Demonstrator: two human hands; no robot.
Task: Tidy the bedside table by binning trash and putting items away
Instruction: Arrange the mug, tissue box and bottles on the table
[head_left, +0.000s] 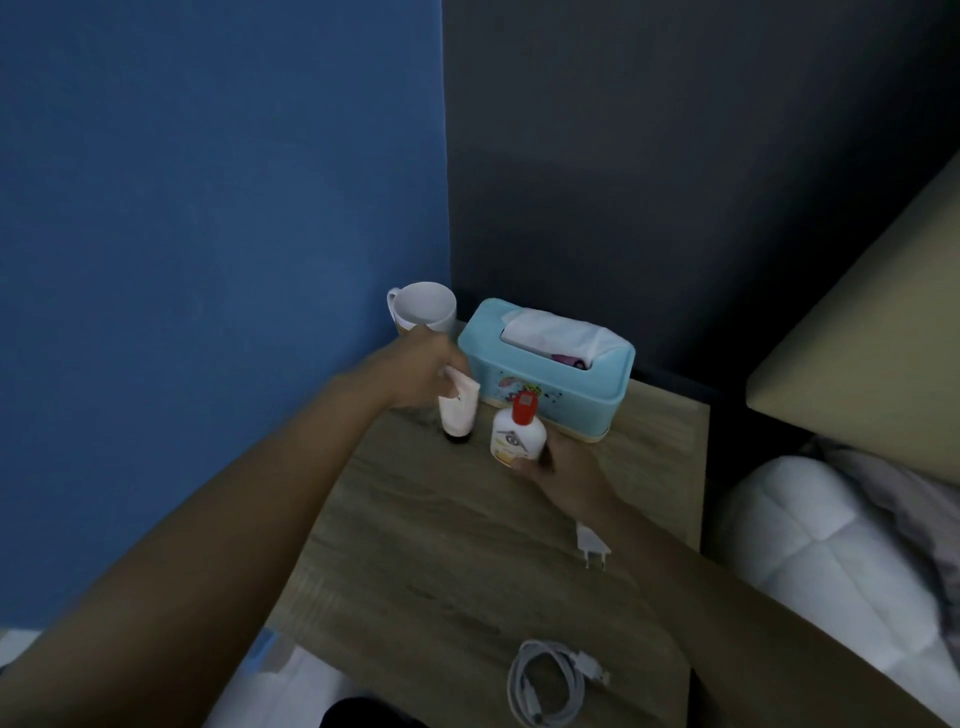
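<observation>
On the wooden bedside table, my left hand grips the top end of a white cream tube that stands cap-down. My right hand is closed around the base of a white bottle with a red cap, held upright just in front of the light blue tissue box. A white mug stands in the far left corner behind my left hand. A white charger plug lies beside my right forearm, and a coiled white cable rests near the front edge.
A blue wall stands to the left and a dark wall behind the table. A bed with white bedding and a beige headboard lies to the right. White fabric shows below the table's front left edge.
</observation>
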